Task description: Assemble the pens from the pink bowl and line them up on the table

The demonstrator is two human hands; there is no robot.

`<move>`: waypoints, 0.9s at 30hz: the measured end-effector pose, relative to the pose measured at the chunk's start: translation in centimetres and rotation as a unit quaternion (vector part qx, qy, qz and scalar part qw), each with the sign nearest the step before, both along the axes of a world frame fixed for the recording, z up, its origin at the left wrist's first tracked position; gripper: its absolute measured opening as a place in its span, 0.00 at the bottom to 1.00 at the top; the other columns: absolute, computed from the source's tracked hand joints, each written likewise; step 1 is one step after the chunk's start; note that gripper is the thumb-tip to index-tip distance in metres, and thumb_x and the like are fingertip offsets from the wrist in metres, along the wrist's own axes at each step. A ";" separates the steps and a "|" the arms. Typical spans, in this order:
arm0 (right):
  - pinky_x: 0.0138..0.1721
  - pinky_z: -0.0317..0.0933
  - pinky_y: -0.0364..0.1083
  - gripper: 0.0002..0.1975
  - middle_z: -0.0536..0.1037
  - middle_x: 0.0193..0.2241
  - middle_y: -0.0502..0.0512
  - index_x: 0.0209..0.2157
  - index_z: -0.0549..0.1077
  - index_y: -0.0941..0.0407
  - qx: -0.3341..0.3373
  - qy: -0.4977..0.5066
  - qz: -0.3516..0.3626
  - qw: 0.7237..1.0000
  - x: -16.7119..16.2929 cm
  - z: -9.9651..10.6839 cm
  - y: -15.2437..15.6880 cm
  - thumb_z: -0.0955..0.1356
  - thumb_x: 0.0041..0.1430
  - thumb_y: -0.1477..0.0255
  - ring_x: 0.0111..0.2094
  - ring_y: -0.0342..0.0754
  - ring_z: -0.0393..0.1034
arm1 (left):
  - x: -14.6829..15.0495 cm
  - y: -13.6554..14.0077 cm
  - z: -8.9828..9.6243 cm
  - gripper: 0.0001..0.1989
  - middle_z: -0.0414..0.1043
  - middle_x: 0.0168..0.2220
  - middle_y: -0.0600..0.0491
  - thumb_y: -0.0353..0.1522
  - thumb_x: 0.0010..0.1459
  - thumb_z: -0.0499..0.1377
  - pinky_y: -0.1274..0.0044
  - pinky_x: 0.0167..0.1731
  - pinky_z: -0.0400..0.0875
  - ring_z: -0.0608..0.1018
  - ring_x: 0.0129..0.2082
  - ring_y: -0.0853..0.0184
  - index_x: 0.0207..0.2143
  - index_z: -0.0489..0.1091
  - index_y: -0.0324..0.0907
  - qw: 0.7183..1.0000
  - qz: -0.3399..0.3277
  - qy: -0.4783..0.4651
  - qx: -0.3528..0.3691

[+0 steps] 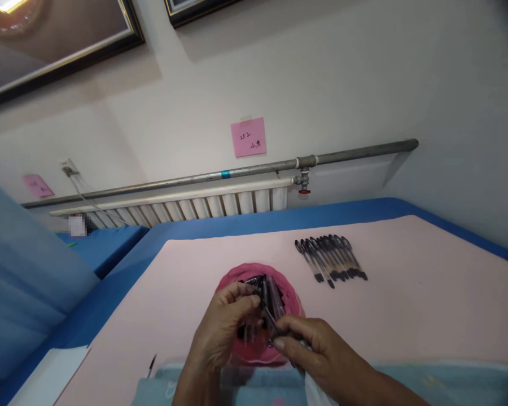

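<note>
Over a pink basket [294, 293], my two hands meet around one slim dark pen [271, 321]. My left hand [226, 318] pinches its upper end between thumb and fingers, and the fingertips partly hide that end. Lower down, my right hand [317, 347] grips the other end between thumb and bent forefinger. Inside the basket lie several clear and black pen parts [275, 296], partly covered by my hands. To the right, a row of black-capped clear pens [332, 259] lies side by side on the pink table cover.
The pink cover [406, 316] lies over a blue table [186, 228]. Near the front left are a small pen-like piece [151, 365] and a white sheet [51, 375]. Light-blue cloth [406, 386] runs along the near edge. A radiator [220, 204] and pipe stand behind.
</note>
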State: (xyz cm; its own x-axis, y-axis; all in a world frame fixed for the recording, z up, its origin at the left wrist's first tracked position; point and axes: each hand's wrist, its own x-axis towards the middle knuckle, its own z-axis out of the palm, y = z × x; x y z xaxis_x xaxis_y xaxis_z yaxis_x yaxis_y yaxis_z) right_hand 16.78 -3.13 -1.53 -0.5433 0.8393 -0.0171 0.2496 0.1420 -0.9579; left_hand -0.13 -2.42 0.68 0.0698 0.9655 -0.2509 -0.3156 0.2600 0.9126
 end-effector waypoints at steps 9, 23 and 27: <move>0.22 0.50 0.40 0.07 0.61 0.17 0.43 0.23 0.65 0.55 -0.066 0.060 -0.037 0.995 0.0 -0.4 0.1 0.65 0.51 0.69 0.20 0.40 0.55 | 0.9 0.0 -0.7 0.11 0.68 0.22 0.55 0.31 0.40 0.65 0.81 0.24 0.63 0.69 0.20 0.74 0.25 0.67 0.36 1.000 -0.029 0.003 -0.007; 0.22 0.50 0.41 0.13 0.60 0.17 0.44 0.20 0.63 0.55 -0.079 0.127 -0.212 0.966 0.9 -0.6 2.4 0.65 0.51 0.62 0.20 0.41 0.53 | -3.2 1.0 -0.7 0.13 0.72 0.28 0.54 0.37 0.45 0.63 0.80 0.29 0.64 0.71 0.27 0.71 0.32 0.72 0.38 0.967 0.167 0.183 0.054; 0.23 0.52 0.42 0.14 0.62 0.17 0.45 0.19 0.61 0.54 -0.067 0.124 -0.232 0.962 1.4 -1.1 3.2 0.64 0.53 0.62 0.20 0.42 0.55 | -3.7 1.0 -1.2 0.08 0.72 0.27 0.54 0.35 0.48 0.59 0.78 0.30 0.64 0.71 0.28 0.69 0.30 0.71 0.40 0.942 0.139 0.296 0.070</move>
State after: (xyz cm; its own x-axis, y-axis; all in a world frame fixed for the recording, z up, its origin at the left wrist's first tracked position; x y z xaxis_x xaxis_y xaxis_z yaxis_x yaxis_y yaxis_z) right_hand 18.17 0.08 -2.64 -0.1114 0.9919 -0.0604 0.0167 -0.0589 -0.9981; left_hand -3.84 -1.37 -0.49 -0.3035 0.9522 -0.0343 0.2218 0.1056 0.9694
